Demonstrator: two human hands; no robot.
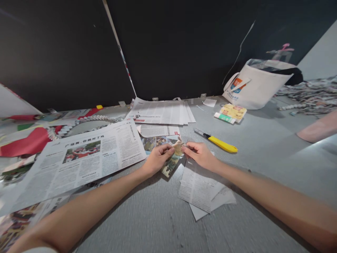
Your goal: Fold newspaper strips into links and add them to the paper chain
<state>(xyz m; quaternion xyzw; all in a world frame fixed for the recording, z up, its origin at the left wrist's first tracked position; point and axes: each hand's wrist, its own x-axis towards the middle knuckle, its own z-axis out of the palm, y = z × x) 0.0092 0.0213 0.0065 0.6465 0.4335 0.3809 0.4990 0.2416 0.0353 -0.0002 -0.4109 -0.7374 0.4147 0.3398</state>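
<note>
My left hand pinches the left side of a small piece of printed paper with a greenish picture on it. The fingers of my right hand close on the upper right corner of that same piece, which is held just above the table. Below my right hand lie several cut newspaper pieces, loosely overlapped. A yellow utility knife with its blade pointing left rests beyond my right hand. To the left of my left hand is a large newspaper sheet.
Stacked newspapers lie at the back against the dark panel. A glue stick rests on a yellow card. At the back right stands a white bag, near piled folded paper strips. Another person's arm shows at right.
</note>
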